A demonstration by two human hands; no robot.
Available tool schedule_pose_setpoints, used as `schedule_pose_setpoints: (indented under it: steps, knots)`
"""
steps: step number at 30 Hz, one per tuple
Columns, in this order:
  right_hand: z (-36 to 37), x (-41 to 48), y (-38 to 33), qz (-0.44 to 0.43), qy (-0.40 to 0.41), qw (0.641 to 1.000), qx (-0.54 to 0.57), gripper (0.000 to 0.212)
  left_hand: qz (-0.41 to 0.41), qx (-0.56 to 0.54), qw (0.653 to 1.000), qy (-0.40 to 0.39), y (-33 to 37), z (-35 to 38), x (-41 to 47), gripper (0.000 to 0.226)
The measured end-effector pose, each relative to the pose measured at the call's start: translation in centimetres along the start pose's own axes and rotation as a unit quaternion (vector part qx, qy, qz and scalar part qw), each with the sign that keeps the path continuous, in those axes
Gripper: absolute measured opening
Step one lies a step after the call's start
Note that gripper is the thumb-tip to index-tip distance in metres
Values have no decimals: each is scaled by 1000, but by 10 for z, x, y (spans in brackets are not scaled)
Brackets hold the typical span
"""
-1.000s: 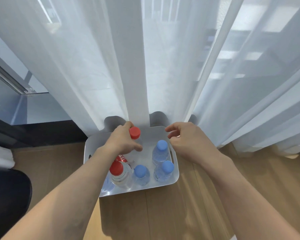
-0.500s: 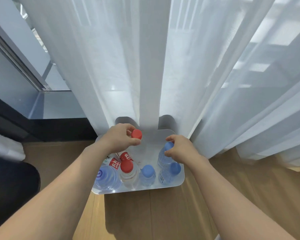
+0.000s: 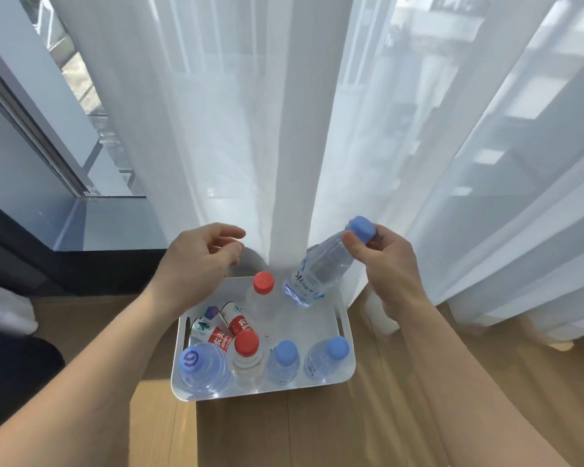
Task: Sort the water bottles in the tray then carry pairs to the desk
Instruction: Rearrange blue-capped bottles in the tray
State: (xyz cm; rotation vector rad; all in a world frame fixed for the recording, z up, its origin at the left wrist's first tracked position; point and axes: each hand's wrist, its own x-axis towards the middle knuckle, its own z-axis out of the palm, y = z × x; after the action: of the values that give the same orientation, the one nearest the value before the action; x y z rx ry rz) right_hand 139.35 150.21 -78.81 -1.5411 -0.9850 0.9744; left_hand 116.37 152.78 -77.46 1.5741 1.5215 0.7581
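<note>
A white tray [image 3: 346, 332] sits on the wooden floor against a sheer curtain. My right hand [image 3: 390, 261] grips a blue-capped bottle [image 3: 321, 267] near its cap, lifted and tilted above the tray's far right. My left hand [image 3: 199, 261] hovers over the tray's far left, fingers apart and holding nothing. Just below it stands a red-capped bottle [image 3: 263, 294]. Along the tray's near side stand a purple-capped bottle [image 3: 201, 367], a second red-capped bottle [image 3: 246, 352] and two blue-capped bottles [image 3: 284, 360] [image 3: 326, 357]. Labelled bottles [image 3: 221, 326] lie behind them.
White sheer curtains [image 3: 284, 129] hang right behind the tray and to its right. A dark window sill and frame [image 3: 64, 230] run along the left. A dark object [image 3: 14, 365] sits at the left edge. Wooden floor [image 3: 317, 433] stretches toward me.
My right hand has taken a blue-capped bottle and lifted it out of the tray, tilted. My left hand has let go of the red-capped bottle and risen above it.
</note>
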Motion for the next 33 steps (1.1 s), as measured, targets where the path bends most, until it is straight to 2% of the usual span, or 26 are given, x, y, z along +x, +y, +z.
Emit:
schedule_pose_setpoints:
  steps: [3, 6, 9, 11, 13, 15, 17, 19, 20, 22, 25, 28, 30, 33]
  knots:
    - [2, -11, -28, 4, -20, 985, 170, 6, 17, -35, 999, -10, 9, -3, -8, 19]
    - [6, -22, -47, 23, -60, 961, 271, 27, 37, -29, 996, -80, 23, 1, -22, 14]
    - [8, -33, -61, 27, -70, 961, 267, 39, 63, 25, 978, -199, 33, 7, -38, 45]
    - [5, -39, -68, 23, -54, 963, 264, 46, 65, 39, 963, -259, 38, 10, -46, 55]
    - [1, -41, -73, 20, -37, 961, 272, 48, 68, 42, 959, -272, 41, 13, -51, 58]
    - [-4, -42, -77, 25, -32, 957, 288, 48, 68, 7, 962, -264, 45, 13, -53, 49]
    - [-10, -41, -80, 28, -62, 957, 281, 41, 38, -76, 954, -288, 47, 9, -54, 42]
    - [-14, -43, -81, 27, -103, 961, 253, 23, 21, -127, 930, -343, 49, 3, -55, 41]
    - [-14, -44, -81, 19, -107, 967, 230, 13, 15, -137, 920, -368, 50, 1, -57, 44]
    - [-14, -46, -80, -4, -99, 975, 200, 11, 2, -127, 913, -389, 49, -1, -59, 50]
    - [-9, -50, -82, -21, -122, 962, 245, 16, -16, -154, 918, -366, 50, 2, -58, 40]
    - [-5, -50, -83, -22, -124, 950, 287, 22, -58, -222, 934, -272, 57, 7, -59, 27]
    - [-5, -49, -83, -16, -118, 949, 292, 23, -51, -208, 950, -229, 60, 11, -62, 25]
    - [-8, -50, -83, -18, -158, 942, 296, 18, -17, -191, 963, -187, 62, 8, -65, 19]
